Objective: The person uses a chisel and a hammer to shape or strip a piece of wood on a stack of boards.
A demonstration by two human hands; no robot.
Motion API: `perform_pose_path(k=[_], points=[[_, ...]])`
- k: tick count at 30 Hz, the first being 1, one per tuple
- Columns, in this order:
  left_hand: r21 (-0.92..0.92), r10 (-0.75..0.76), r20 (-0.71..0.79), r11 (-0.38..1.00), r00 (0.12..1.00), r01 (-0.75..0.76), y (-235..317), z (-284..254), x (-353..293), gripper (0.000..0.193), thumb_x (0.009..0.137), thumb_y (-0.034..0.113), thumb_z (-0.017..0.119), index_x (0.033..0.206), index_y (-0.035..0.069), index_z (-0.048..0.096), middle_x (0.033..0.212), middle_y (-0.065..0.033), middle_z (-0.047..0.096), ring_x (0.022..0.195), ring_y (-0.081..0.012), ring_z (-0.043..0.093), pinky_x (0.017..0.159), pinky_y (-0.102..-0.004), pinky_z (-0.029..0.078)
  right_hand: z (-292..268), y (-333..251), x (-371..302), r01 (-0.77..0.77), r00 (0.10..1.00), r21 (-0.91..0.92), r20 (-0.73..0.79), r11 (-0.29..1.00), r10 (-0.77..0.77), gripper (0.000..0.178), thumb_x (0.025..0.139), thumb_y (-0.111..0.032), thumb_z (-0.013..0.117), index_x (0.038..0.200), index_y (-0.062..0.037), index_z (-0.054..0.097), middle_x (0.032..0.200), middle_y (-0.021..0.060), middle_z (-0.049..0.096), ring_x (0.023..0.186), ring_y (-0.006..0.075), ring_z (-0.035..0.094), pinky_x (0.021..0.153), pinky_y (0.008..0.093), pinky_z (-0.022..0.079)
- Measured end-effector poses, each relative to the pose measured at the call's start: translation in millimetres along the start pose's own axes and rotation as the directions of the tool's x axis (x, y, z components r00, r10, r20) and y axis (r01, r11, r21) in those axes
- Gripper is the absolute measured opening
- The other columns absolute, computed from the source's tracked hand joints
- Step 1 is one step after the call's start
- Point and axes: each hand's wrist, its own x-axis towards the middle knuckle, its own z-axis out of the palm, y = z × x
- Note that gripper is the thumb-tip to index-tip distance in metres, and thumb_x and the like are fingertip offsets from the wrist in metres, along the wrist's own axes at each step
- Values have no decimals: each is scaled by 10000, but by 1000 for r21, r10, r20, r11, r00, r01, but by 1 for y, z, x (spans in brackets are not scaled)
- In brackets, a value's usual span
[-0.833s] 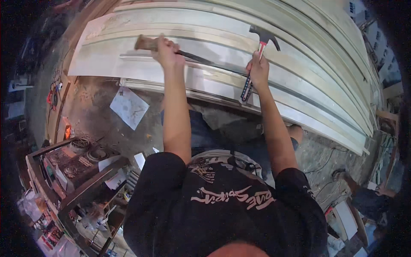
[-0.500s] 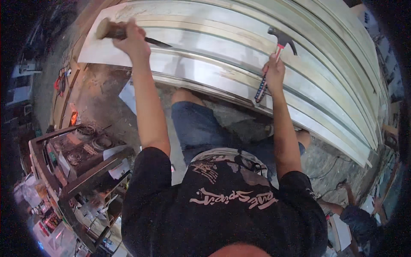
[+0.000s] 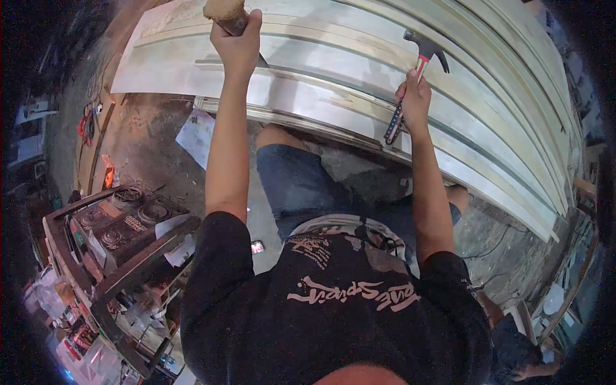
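Observation:
My left hand (image 3: pixel 239 50) is closed around the wooden handle of a chisel (image 3: pixel 226 11), its worn, pale butt end turned up. The tip of its dark blade lies behind my hand and wrist, so contact with the wood cannot be made out. In my right hand (image 3: pixel 414 99) I grip a claw hammer (image 3: pixel 425 46) by its red and dark blue patterned handle, the black head pointing away from me above the boards. Both hands are over a broad layer of long, pale boards and strips (image 3: pixel 321 77) spread across in front of my knees.
At lower left stands a dark wooden frame (image 3: pixel 122 273) around a dusty box with round fittings (image 3: pixel 131 215). A red cable (image 3: pixel 85 128) lies at far left. White sheet material (image 3: pixel 196 138) rests on the floor by the boards. Another person's dark-clothed arm (image 3: pixel 516 353) shows at lower right.
My left hand has swung right and away from me, and the chisel has gone from lying nearly flat to standing steeper. The hammer has moved slightly away from me. The other person has shifted.

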Motion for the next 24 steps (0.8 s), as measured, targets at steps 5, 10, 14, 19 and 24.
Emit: perform_pose_path(k=[5,10,14,19,24], points=[[2,14,28,1000,1000,-14,-2,-10,3,234,820,50,765,840,74,533,636,6,531,487,-82,485,436,-233,384,2,2,4,57,998,29,10,998,-57,402,1039,-421,413,807,-96,462,540,-4,462,449,97,456,433,265,379],[-29,-64,28,997,998,65,9,-3,0,214,828,33,742,829,82,534,639,17,526,504,-71,484,453,-233,392,13,-65,8,110,989,-23,99,994,-107,373,1028,-415,449,854,-87,486,577,-8,452,470,85,447,429,236,357],[76,34,82,996,996,-41,8,-5,5,196,837,20,723,796,78,540,655,30,528,530,-58,479,476,-221,391,48,-157,7,172,969,-132,198,976,-144,365,1026,-388,448,886,-60,523,566,11,491,483,118,504,464,279,415],[-28,-120,25,992,992,120,16,-8,-3,189,836,21,720,814,77,541,684,29,538,586,-59,498,524,-226,410,100,-249,-9,619,760,-196,395,760,-517,426,1013,-429,448,1043,-24,577,930,251,662,838,315,668,792,508,481],[-68,-87,55,994,995,91,27,-2,-6,188,839,40,726,826,75,542,714,31,542,611,-63,489,553,-231,420,127,-255,-5,787,583,-260,608,559,-539,439,1031,-358,368,937,30,551,805,287,603,758,464,602,691,526,453]])
